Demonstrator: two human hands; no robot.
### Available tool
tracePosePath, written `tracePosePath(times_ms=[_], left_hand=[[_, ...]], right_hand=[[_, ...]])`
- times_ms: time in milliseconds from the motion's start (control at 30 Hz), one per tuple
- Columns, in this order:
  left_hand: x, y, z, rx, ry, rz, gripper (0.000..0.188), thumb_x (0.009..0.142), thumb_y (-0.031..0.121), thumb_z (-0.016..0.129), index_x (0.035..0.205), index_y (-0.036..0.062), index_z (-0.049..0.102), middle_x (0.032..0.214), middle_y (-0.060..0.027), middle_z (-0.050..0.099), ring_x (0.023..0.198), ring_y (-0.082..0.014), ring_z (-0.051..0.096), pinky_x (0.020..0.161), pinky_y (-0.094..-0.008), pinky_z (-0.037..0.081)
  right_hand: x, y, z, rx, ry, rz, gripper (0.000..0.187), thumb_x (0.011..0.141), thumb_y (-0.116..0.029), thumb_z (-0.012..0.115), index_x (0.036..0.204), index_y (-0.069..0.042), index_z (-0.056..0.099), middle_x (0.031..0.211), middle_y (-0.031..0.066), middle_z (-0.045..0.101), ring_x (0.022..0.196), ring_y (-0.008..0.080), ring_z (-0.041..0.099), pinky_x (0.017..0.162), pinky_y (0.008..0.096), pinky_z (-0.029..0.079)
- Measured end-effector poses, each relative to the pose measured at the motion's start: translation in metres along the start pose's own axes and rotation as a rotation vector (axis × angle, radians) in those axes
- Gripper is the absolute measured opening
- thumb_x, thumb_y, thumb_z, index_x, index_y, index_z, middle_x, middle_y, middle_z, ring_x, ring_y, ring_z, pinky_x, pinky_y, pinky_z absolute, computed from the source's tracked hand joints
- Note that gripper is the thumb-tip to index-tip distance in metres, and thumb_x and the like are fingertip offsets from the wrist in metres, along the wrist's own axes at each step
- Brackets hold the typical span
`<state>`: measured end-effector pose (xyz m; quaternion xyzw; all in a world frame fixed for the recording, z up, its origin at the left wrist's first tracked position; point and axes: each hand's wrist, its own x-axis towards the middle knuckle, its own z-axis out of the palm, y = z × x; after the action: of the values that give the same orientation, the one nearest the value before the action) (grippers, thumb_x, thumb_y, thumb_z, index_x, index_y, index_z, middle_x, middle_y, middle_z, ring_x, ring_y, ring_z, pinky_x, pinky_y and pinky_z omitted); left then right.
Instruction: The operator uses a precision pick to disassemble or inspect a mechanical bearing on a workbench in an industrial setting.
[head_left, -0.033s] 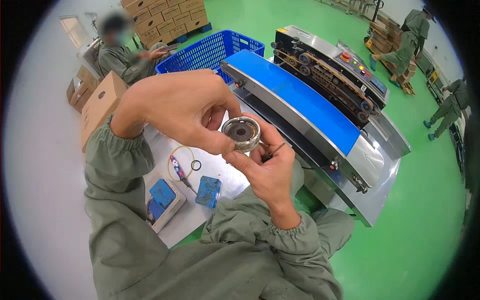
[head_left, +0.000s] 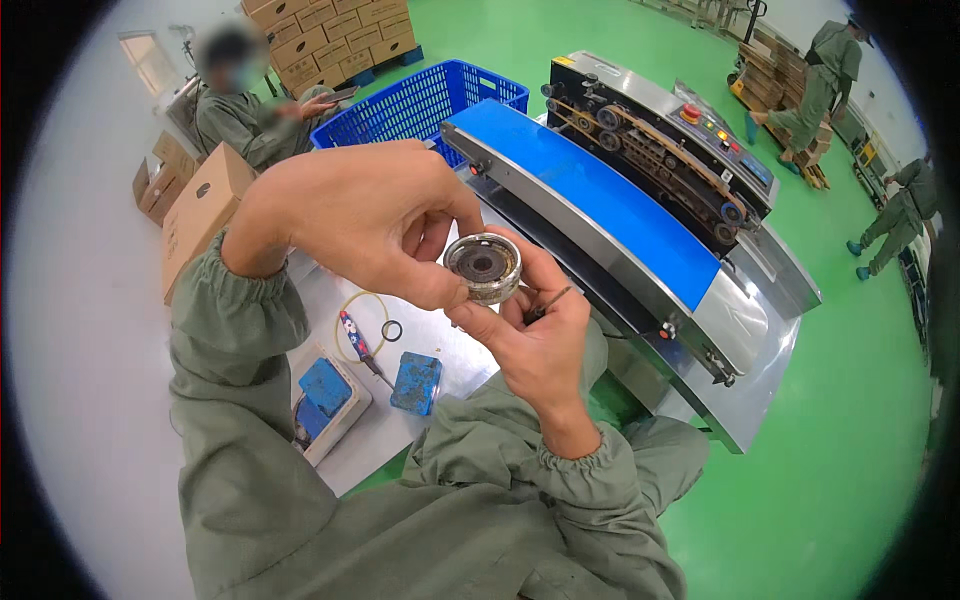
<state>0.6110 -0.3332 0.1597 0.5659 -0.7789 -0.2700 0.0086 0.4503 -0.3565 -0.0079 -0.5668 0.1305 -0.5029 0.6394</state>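
Between my two hands is a round metal part (head_left: pixel 483 262), a silvery ring with a dark, dirty centre, its face turned up. My left hand (head_left: pixel 365 215) pinches its near left rim with thumb and fingers. My right hand (head_left: pixel 545 340) supports it from the right and below, thumb at its lower edge. A thin dark rod (head_left: pixel 560 296) sticks out from the right hand's fingers; its kind is unclear. Below, on the pale table (head_left: pixel 460 345), lie a screwdriver (head_left: pixel 358 337) with a patterned handle, a small black ring (head_left: pixel 392 330) and a scuffed blue box (head_left: pixel 416 384).
A machine with a blue conveyor belt (head_left: pixel 600 205) stands ahead right. Behind my hands is a blue basket (head_left: pixel 410 105). A pale case (head_left: pixel 345 415) with blue contents sits at lower left, near a cardboard box (head_left: pixel 205 215). One person sits at far left; others are at far right.
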Motion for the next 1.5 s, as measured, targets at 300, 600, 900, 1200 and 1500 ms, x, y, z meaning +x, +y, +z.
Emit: tracePosePath(times_ms=[300,600,900,1200,1500], left_hand=[[0.010,-0.024,0.104,-0.947,0.523,0.223,0.070,0.080,0.024,0.076,0.134,-0.0059,0.045,0.128,-0.0134,0.055,0.118,-0.0192,0.053,0.100,-0.0338,0.044],[0.030,-0.015,0.150,-1.238,0.896,0.364,0.067,0.083,0.007,0.072,0.139,-0.0085,0.039,0.123,-0.0132,0.057,0.112,-0.0165,0.056,0.097,-0.0308,0.045],[0.023,-0.035,0.166,-1.256,1.000,0.387,0.068,0.080,0.002,0.073,0.138,-0.0094,0.040,0.126,-0.0164,0.057,0.114,-0.0187,0.058,0.100,-0.0320,0.045],[0.015,-0.055,0.178,-1.296,1.053,0.322,0.067,0.078,0.003,0.077,0.135,-0.0094,0.045,0.118,-0.0154,0.062,0.108,-0.0184,0.061,0.096,-0.0311,0.048],[0.013,-0.065,0.172,-1.231,1.085,0.362,0.071,0.078,0.017,0.079,0.134,-0.0095,0.045,0.116,-0.0173,0.063,0.107,-0.0210,0.063,0.096,-0.0327,0.049]], right_hand=[[0.003,-0.004,-0.007,-0.228,0.129,-0.138,0.060,0.072,-0.007,0.083,0.126,0.002,0.058,0.101,0.0049,0.062,0.065,0.0008,0.049,0.048,0.0151,0.035],[0.006,0.001,-0.003,-0.389,0.183,-0.241,0.063,0.067,-0.008,0.084,0.125,-0.003,0.061,0.091,0.0021,0.055,0.062,0.0044,0.044,0.045,0.0197,0.032],[-0.008,-0.022,-0.028,-0.530,-0.028,-0.054,0.071,0.075,-0.009,0.079,0.135,-0.002,0.042,0.088,0.0032,0.048,0.064,0.0063,0.043,0.050,0.0197,0.033],[-0.028,-0.039,-0.050,-0.266,-0.035,0.070,0.021,0.094,0.005,0.041,0.115,0.000,0.040,0.092,0.0082,0.051,0.070,0.0112,0.048,0.060,0.0255,0.042],[-0.024,-0.036,-0.057,0.328,-0.019,-0.038,0.036,0.091,0.000,0.054,0.127,0.007,0.051,0.113,0.0258,0.063,0.081,0.0197,0.063,0.063,0.0287,0.051]])
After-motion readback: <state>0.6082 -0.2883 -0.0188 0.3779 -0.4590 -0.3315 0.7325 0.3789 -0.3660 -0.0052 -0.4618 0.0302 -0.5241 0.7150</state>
